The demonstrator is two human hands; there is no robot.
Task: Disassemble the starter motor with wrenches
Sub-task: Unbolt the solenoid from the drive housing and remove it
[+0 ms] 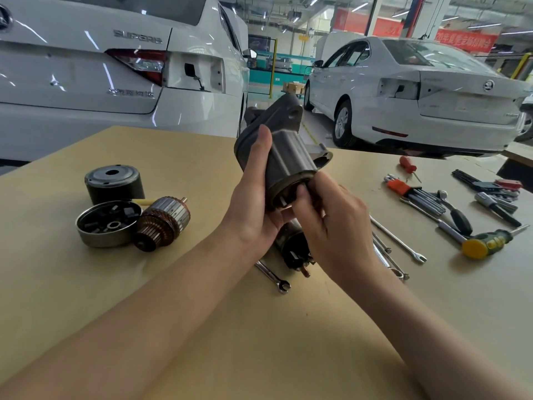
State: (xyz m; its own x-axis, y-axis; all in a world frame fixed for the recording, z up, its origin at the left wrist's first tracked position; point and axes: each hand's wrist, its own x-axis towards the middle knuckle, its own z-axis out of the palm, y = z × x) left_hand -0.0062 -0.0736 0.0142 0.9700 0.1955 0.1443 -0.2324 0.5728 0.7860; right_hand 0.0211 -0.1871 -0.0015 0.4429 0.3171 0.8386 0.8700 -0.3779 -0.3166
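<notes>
The starter motor housing is held in the air above the surface, tilted, with its open round end facing the person. The left hand grips it from the left side, the thumb lying along the grey body and the fingers curled under it. The right hand is at the open end, its thumb and fingers pinching at the rim there; what exactly they pinch cannot be told.

Just below the hands, the dark solenoid shows, and beside it a wrench lies on the surface. To the left lie the armature, touching a round brush cover, and behind them a black cylinder case. To the right lie more wrenches, a hex key set and a yellow-green screwdriver.
</notes>
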